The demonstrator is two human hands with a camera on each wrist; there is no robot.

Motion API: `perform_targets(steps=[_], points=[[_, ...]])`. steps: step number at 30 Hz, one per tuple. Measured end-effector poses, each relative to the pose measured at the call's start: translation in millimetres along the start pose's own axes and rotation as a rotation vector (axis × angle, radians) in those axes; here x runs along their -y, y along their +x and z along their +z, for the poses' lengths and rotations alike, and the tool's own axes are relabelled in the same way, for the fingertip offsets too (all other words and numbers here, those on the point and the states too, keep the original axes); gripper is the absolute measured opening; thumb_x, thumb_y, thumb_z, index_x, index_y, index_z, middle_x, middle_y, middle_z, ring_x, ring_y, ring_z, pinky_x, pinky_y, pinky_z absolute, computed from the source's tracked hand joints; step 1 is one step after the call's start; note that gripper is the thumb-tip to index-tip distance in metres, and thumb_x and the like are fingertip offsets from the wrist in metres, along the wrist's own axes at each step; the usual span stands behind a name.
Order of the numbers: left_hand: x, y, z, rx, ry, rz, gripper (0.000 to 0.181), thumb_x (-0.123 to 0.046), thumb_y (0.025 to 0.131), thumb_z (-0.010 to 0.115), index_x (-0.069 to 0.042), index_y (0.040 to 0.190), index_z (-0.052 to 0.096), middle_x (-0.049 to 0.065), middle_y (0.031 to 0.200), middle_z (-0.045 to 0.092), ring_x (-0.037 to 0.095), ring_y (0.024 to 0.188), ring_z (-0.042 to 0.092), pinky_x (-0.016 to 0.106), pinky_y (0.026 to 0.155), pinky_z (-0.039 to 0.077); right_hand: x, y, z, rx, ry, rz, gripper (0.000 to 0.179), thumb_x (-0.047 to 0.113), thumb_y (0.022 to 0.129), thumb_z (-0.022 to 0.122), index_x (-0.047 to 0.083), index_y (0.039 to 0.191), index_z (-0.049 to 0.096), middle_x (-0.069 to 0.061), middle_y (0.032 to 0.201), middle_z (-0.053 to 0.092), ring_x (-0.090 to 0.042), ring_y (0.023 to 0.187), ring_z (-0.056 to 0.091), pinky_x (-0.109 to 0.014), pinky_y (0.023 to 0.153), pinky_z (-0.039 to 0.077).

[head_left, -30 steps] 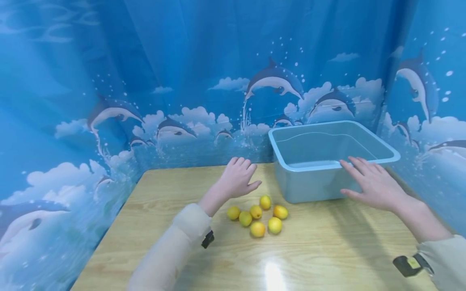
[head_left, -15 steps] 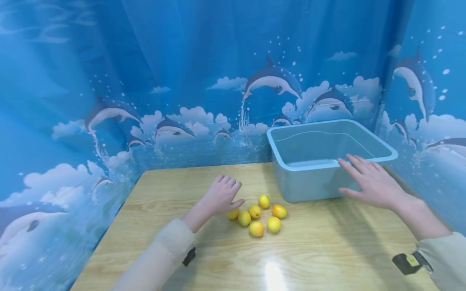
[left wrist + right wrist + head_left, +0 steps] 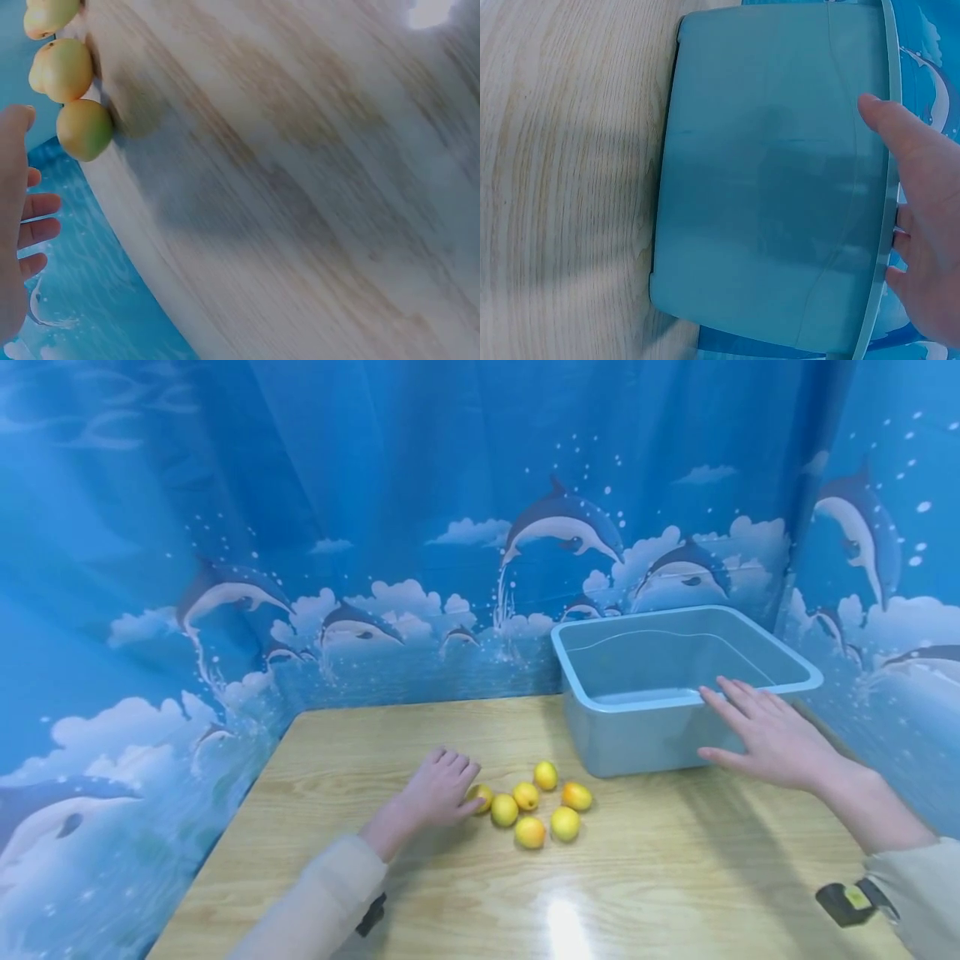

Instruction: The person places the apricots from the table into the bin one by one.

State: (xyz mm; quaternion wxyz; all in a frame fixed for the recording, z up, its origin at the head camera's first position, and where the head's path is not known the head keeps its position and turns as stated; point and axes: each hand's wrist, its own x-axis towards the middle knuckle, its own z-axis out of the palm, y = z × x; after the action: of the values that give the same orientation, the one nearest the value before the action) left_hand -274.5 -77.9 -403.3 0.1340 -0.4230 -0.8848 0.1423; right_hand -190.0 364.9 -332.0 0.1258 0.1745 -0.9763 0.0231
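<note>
My left hand (image 3: 438, 789) reaches in at the left end of a group of small, round yellow fruits (image 3: 504, 810), some with an orange blush. Its thumb and fingers are apart, beside the leftmost fruit (image 3: 480, 797), which it partly covers. In the left wrist view, a fruit with a green patch (image 3: 84, 129) lies beyond the thumb; the fingers hold nothing there. My right hand (image 3: 780, 739) is spread at the front rim of a light blue plastic tub (image 3: 637, 739). In the right wrist view its fingers are by the tub's rim (image 3: 892, 150); whether they touch is unclear.
The wooden table (image 3: 360, 743) carries the fruits near its middle and the tub at the back right. A blue curtain (image 3: 420, 485) printed with dolphins hangs behind and along both sides. A bright glare (image 3: 567, 927) shows near the front.
My left hand has moved left and down from above and behind the fruits to beside the leftmost one. The right hand stays by the tub, and the fruits lie as before.
</note>
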Motion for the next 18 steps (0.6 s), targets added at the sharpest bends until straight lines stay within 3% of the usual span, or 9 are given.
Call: perform_targets(steps=[10, 18], points=[[0.8, -3.4, 9.1, -0.010, 0.015, 0.059, 0.050, -0.056, 0.087, 0.047, -0.013, 0.111, 0.055, 0.002, 0.096, 0.053, 0.019, 0.091, 0.050, 0.038, 0.085, 0.040, -3, -0.5, 2, -0.023, 0.000, -0.014, 0.087, 0.045, 0.084, 0.063, 0.002, 0.146, 0.019, -0.032, 0.143, 0.021, -0.049, 0.130, 0.020, -0.059, 0.103, 0.013], [-0.1, -1.7, 16.7, -0.003, 0.016, 0.068, 0.049, -0.056, 0.084, 0.052, -0.014, 0.109, 0.055, 0.000, 0.092, 0.050, 0.017, 0.088, 0.048, 0.035, 0.081, 0.040, -3, -0.3, 5, -0.059, -0.018, -0.036, 0.086, 0.043, 0.083, 0.065, 0.000, 0.145, 0.024, -0.033, 0.141, 0.026, -0.050, 0.126, 0.026, -0.060, 0.102, 0.016]])
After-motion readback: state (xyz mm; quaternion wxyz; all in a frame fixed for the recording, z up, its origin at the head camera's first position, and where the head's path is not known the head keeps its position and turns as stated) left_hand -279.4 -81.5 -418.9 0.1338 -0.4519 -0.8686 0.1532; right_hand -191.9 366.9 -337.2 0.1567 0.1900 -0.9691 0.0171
